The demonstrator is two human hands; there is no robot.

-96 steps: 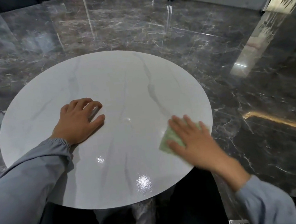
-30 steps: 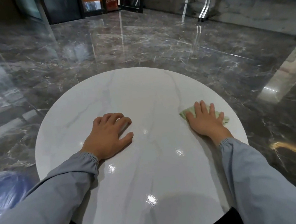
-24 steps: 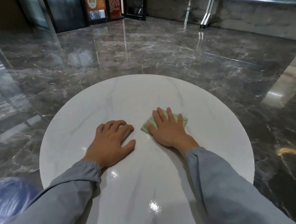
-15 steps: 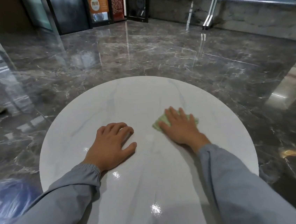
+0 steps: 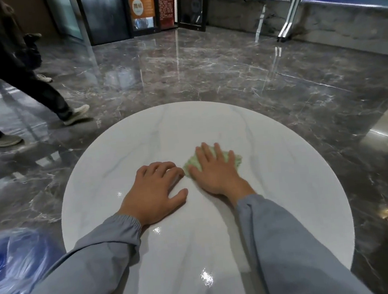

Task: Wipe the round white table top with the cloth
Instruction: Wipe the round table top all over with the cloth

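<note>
The round white table top [image 5: 289, 196] with faint grey veins fills the lower middle of the head view. A small pale green cloth [image 5: 236, 160] lies near its centre, mostly covered by my right hand [image 5: 214, 171], which presses it flat with straight, spread fingers. My left hand [image 5: 155, 194] rests palm down on the table just left of the cloth, its fingers slightly bent and its fingertips close to the cloth's left edge. Both arms wear grey sleeves.
Glossy dark marble floor surrounds the table. A person in dark trousers and pale shoes [image 5: 74, 115] walks past at the far left. A blue plastic-wrapped object [image 5: 11, 264] sits low at the left. Glass doors and a metal stand are at the back.
My right hand has slid the cloth from the table's right side to the centre, near my left hand. The left hand stayed put. A walking person has come into view at left.
</note>
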